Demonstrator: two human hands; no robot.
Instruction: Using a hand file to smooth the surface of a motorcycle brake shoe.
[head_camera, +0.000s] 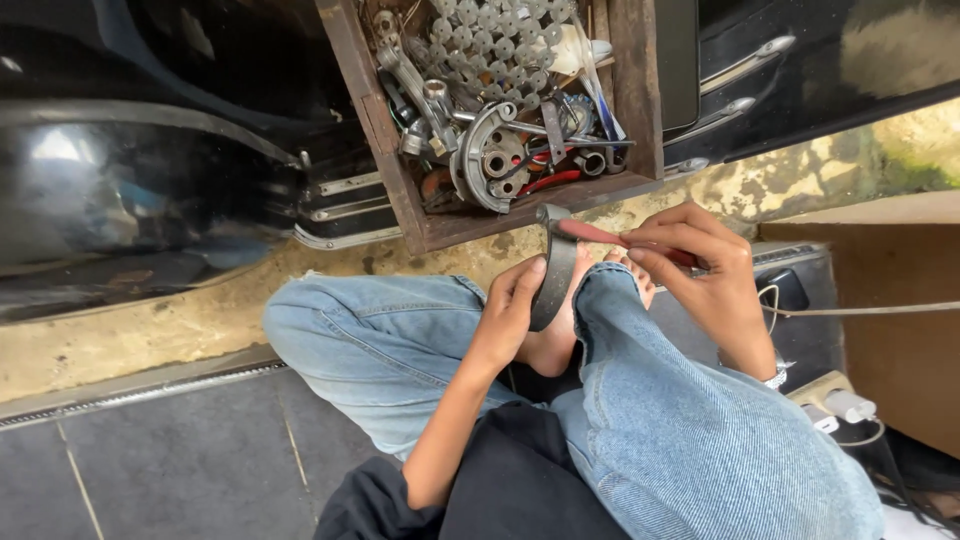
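My left hand grips a dark curved brake shoe upright above my crossed legs in blue jeans. My right hand holds a thin red-handled tool, and the tool's tip rests against the upper end of the brake shoe. Both hands sit just in front of a wooden box full of metal parts.
The wooden box holds a chain, wrenches, another brake shoe and several small parts. A black scooter body lies at the left and behind. A cardboard box, a thin cable and a power strip with plugs are at the right.
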